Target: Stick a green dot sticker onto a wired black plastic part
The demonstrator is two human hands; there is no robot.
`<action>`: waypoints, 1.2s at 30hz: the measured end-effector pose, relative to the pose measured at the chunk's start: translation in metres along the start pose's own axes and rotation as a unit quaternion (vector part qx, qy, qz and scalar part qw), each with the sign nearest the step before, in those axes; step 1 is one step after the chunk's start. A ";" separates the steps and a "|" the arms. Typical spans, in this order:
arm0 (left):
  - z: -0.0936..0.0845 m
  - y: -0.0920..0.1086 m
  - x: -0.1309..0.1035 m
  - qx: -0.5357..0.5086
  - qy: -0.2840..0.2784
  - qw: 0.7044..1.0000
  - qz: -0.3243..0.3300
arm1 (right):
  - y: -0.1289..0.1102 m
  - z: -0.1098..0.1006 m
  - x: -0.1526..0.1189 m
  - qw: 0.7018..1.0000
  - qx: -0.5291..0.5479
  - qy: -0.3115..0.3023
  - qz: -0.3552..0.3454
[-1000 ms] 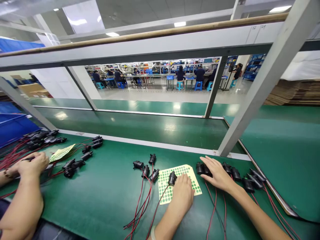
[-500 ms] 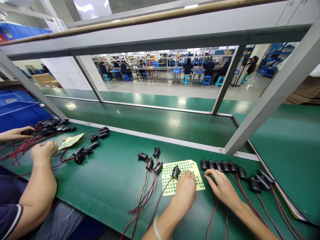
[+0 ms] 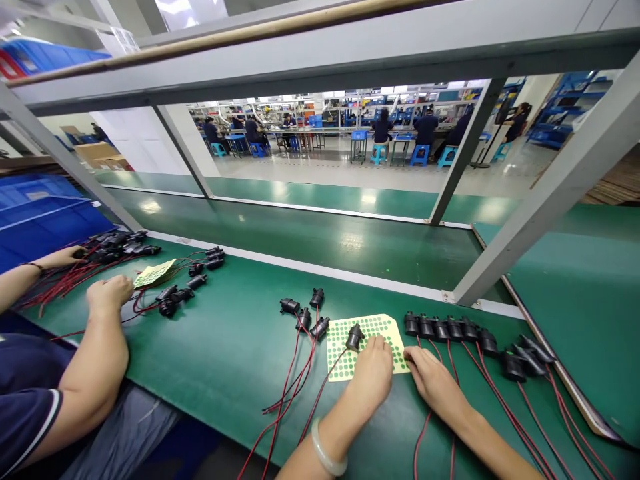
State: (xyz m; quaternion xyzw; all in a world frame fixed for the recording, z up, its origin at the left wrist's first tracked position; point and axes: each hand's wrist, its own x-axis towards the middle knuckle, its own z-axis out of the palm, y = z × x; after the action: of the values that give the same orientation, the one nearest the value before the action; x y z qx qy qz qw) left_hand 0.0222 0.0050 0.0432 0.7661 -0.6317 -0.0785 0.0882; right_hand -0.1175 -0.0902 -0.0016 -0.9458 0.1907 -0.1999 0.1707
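Observation:
My left hand (image 3: 373, 373) rests on the right part of a pale yellow sheet (image 3: 340, 363) with rows of green dots. Its fingers are curled, and their tips are hidden. A black wired part (image 3: 355, 337) lies on the sheet just left of that hand. At the sheet's right edge is my right hand (image 3: 435, 377), thumb and fingers pressed together; anything between them is too small to tell. Behind it stands a row of black parts (image 3: 440, 329) with red and black wires. Several more black parts (image 3: 303, 319) lie left of the sheet.
At the left, a co-worker's hand (image 3: 111, 293) is beside another dotted sheet (image 3: 155, 273), and the other hand reaches into piled black parts (image 3: 117, 245). Blue bins (image 3: 45, 223) stand behind. A metal frame post (image 3: 540, 180) rises at the right.
My right hand has moved down from the row of parts to the sheet's edge, its thumb and fingers closing together. The co-worker's far hand has moved further into the pile.

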 end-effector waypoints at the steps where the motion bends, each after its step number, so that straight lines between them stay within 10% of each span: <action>1: 0.000 0.000 0.000 0.001 0.000 1.000 0.000 | 0.000 0.001 0.000 1.000 -0.003 0.000 0.000; 36: 0.004 0.002 0.001 -0.024 -0.006 1.000 -0.016 | 0.013 0.006 0.002 0.999 -0.043 0.005 -0.028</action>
State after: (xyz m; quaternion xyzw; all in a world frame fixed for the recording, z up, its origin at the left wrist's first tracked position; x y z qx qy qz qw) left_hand 0.0197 0.0036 0.0394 0.7736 -0.6175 -0.0996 0.1014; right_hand -0.1174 -0.1010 -0.0116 -0.9564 0.1730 -0.2006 0.1234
